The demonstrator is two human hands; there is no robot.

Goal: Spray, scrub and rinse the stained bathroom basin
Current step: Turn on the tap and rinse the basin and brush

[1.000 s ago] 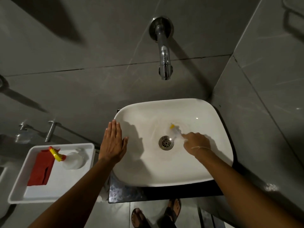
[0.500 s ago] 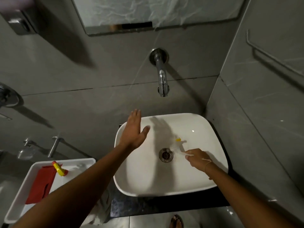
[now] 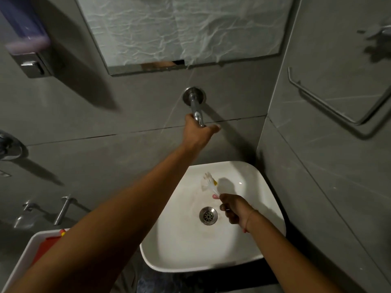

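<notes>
The white basin sits low in the head view, its metal drain in the middle. A faint brownish tint shows around the drain. My left hand reaches up to the wall and is closed around the chrome tap, covering its spout end. Inside the bowl, my right hand grips the handle of a small white brush with a yellow mark, held just above the basin's far side. No water stream is visible.
A white tray with something red and a yellow-red tip stands at the lower left, mostly behind my left arm. A soap dispenser hangs upper left, a paper-covered mirror above the tap, a towel rail on the right wall.
My left hand rose from the basin's left rim up to the tap and closed on it. The right hand lifted the brush toward the bowl's far side. The view tilted upward.
</notes>
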